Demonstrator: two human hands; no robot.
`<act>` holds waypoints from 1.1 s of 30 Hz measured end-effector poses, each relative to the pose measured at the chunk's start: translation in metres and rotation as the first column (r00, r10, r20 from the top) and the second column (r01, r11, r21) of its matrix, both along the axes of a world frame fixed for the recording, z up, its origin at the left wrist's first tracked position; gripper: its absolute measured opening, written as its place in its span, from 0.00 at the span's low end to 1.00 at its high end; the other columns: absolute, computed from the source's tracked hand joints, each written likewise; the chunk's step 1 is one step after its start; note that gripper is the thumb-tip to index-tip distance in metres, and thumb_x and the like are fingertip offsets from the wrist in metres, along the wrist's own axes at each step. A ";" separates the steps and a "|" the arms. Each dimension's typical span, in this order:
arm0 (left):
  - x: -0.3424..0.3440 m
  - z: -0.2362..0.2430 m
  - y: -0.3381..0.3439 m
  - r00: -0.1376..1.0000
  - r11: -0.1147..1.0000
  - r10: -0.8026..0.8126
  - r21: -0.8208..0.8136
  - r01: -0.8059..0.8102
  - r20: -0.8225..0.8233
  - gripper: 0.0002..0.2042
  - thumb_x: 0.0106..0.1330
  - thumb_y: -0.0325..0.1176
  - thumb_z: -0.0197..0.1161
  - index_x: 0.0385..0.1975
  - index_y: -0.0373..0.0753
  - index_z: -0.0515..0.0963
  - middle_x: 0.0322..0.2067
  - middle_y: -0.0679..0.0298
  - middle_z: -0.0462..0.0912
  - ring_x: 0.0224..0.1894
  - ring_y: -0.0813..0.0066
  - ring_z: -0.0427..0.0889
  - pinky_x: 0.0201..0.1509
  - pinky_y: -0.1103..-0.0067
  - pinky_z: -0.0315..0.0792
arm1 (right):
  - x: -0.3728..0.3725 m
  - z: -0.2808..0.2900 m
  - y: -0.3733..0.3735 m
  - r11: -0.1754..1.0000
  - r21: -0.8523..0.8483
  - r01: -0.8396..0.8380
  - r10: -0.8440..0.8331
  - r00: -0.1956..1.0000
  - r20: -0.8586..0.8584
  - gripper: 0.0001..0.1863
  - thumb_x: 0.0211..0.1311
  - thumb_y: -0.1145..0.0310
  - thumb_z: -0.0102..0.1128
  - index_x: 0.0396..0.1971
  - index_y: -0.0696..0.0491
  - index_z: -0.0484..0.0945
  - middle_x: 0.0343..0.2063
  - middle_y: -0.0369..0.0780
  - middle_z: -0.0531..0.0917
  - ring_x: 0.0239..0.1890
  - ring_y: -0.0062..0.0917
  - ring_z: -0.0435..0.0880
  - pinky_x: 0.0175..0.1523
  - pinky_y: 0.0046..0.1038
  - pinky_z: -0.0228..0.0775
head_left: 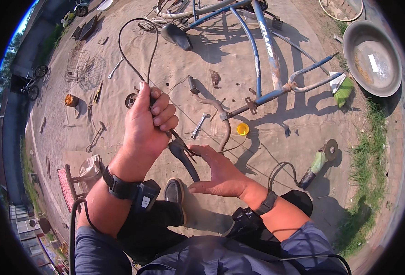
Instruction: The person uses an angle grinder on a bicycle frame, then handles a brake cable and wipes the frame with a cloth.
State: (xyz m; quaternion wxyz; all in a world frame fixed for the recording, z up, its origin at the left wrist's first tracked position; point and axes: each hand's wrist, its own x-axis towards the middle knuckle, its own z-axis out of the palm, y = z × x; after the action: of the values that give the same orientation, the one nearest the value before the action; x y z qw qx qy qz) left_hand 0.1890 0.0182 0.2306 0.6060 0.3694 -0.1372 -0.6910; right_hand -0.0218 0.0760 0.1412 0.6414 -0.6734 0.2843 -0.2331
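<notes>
My left hand (149, 117) is closed round a black cable (120, 43), which rises from the fist in a tall loop. Thin dark lever-like parts stick out below that fist, beside a black handlebar grip (183, 156). My right hand (223, 172) is spread at the grip, thumb and fingers apart on either side of it; whether it touches the grip I cannot tell. The rusty, curved handlebar (226, 133) joins a blue bicycle frame (271, 50) lying on the ground sheet, and part of it is hidden behind my right hand.
A wrench (198, 126) and a yellow cap (242, 129) lie near the handlebar. Another wrench (116, 67), a hammer (96, 136) and a wire basket (84, 68) are to the left. At right are an angle grinder (319, 165), a green brush (343, 91) and a metal basin (349, 55).
</notes>
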 end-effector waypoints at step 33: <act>-0.045 -0.066 0.032 0.722 0.787 -0.616 0.193 0.587 0.316 0.17 0.81 0.39 0.56 0.60 0.34 0.75 0.49 0.62 0.83 0.51 0.72 0.83 0.59 0.71 0.77 | -0.002 -0.022 -0.004 0.685 0.685 0.249 -0.521 0.824 0.222 0.12 0.83 0.61 0.50 0.55 0.52 0.74 0.27 0.27 0.73 0.21 0.08 0.64 0.25 0.16 0.56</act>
State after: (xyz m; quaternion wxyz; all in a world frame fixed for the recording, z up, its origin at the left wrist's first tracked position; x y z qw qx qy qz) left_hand 0.1442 0.0502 0.1650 0.2978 0.4492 -0.3313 -0.7745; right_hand -0.0236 0.0716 0.1193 0.8065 -0.2798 0.3461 -0.3892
